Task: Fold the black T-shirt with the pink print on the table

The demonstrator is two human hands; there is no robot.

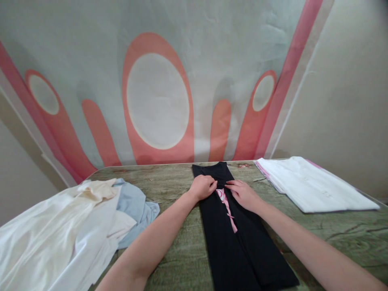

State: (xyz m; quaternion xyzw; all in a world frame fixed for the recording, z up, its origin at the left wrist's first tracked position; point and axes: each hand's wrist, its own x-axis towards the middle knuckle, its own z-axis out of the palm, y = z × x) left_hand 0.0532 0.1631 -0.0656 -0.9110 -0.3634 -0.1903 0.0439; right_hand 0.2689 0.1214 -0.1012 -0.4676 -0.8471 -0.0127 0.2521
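Observation:
A black garment [226, 250] lies lengthwise on the table in front of me, its two sides folded towards the middle. Between the folded edges shows a narrow strip of pink-and-white print [227, 208]. My left hand [203, 187] is closed on the black cloth at the upper part of the garment, fingers curled. Just to its right, my right hand [242, 196] pinches the other folded edge, its fingertips close to the left hand. What lies beneath the fingers is hidden.
Loosely heaped cream, white and light blue clothes [72, 230] lie at the left. A flat stack of folded garments, a white one [312, 184] on top, is at the right back. Beyond the wood-patterned table [172, 234] rises a wall with a pink-and-orange printed hanging [157, 155].

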